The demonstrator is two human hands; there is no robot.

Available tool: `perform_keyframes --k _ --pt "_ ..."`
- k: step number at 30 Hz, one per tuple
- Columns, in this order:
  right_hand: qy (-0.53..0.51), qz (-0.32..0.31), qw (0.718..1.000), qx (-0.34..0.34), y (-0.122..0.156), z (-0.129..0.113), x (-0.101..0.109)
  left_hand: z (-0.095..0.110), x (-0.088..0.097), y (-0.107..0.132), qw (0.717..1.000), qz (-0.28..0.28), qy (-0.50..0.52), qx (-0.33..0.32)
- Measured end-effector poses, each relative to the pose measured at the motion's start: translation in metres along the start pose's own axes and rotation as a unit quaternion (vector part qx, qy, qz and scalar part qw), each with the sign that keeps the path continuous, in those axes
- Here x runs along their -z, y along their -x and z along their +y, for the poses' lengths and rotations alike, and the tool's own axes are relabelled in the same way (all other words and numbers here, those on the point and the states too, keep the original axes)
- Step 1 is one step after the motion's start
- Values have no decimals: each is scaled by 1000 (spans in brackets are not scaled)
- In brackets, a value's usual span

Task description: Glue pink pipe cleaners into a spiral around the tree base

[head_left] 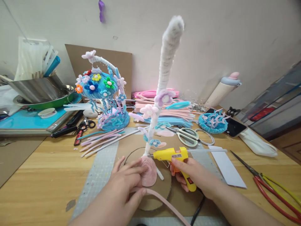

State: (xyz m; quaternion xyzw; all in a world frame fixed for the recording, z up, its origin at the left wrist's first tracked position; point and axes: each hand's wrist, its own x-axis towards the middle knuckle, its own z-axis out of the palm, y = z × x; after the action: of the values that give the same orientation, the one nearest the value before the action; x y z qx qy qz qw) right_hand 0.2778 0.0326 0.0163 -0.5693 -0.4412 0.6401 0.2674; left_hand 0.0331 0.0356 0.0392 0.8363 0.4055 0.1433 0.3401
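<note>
My right hand (191, 169) grips a yellow glue gun (170, 154), fingers around its handle by the orange trigger. The nozzle points left, close to the foot of a tall white fuzzy stem (166, 62) and the top of a pink coil (150, 174). Flowers in lilac, pink and blue run along the stem's lower half. My left hand (125, 183) rests its fingertips on the coil's left side, its thumb pressed on a pink pipe cleaner (164, 202) that trails toward the front. Coil and stem foot are over a round cardboard piece (150, 203).
Behind stand a blue flowered pipe-cleaner ornament (100, 84) and stacked pipe cleaners (162, 108). Pale-handled scissors (188, 136) lie beyond the glue gun; red-and-yellow-handled scissors (265, 185) are at right. A metal bowl (37, 89) stands left. The gun's black cord (198, 208) runs forward.
</note>
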Motion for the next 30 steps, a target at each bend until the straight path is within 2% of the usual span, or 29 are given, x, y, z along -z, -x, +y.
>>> perform_keyframes --k 8,17,30 --pt "-14 23 1000 -6 1 -1 -1 0 1 0 1000 -17 -22 8" --pt "-21 19 1000 -1 0 -1 -1 5 4 0 998 -40 -50 22" --pt "49 24 998 -19 5 -4 5 5 4 -2 995 -51 -84 21"
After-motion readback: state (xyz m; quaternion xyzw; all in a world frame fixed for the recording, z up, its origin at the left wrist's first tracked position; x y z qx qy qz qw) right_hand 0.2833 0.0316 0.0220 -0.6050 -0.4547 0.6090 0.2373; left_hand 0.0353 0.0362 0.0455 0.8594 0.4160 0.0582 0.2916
